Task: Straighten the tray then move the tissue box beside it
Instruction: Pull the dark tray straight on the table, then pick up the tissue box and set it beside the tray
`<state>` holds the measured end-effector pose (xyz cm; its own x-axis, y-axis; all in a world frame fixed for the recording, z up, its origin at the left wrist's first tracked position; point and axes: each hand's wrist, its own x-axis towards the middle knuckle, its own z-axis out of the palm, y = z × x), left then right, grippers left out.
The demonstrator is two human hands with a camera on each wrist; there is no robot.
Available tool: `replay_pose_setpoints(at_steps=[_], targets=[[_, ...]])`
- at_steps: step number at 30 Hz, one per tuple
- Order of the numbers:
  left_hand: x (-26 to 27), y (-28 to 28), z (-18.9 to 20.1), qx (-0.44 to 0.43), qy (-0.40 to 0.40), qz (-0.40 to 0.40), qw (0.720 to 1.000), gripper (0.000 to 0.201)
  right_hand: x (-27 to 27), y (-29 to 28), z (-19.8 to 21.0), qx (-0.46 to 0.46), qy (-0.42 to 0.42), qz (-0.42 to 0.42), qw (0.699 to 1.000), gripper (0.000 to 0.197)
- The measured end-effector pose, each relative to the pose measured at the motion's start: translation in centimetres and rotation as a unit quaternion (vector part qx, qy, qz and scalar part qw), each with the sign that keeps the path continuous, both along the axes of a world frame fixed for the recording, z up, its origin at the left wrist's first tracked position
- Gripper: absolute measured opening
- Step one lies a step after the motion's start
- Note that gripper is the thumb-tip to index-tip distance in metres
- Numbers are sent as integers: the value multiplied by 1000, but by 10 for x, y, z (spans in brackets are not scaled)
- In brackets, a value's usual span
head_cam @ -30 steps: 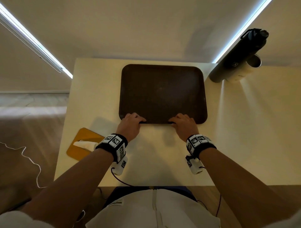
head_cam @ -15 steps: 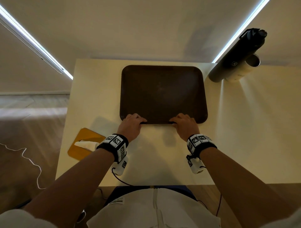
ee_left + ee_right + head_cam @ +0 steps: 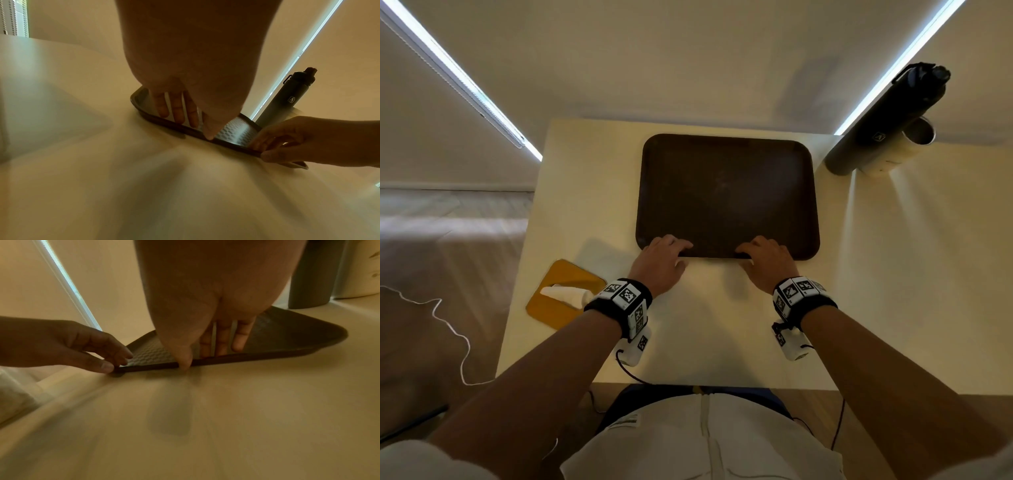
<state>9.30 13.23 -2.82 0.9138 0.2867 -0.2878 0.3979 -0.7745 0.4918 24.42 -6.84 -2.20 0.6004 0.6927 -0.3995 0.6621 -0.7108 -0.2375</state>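
Dark brown and rectangular with rounded corners, the tray (image 3: pixel 726 192) lies flat on the pale bench (image 3: pixel 722 325) in the head view; the left hand (image 3: pixel 659 262) and right hand (image 3: pixel 768 262) each have a grip on its near rim, thumbs outside, fingers over the edge. Left of the left grip sits the yellow tissue box (image 3: pixel 558 299), apart from the tray. From the left wrist, fingers (image 3: pixel 177 110) rest on the tray's patterned floor, thumb against the rim (image 3: pixel 160 120). From the right wrist, the same pinch shows on the raised rim (image 3: pixel 246 357).
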Motion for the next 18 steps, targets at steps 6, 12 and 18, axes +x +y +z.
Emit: replay_pose_setpoints(at_steps=[6, 12, 18], targets=[[-32, -14, 24, 34, -73, 30, 996, 42, -22, 30, 19, 77, 43, 84, 993, 45], [-111, -16, 52, 79, -122, 130, 981, 41, -68, 71, 32, 137, 102, 181, 968, 54], [-207, 6, 60, 109, -151, 238, 953, 46, -124, 105, 30, 130, 156, 220, 954, 71]])
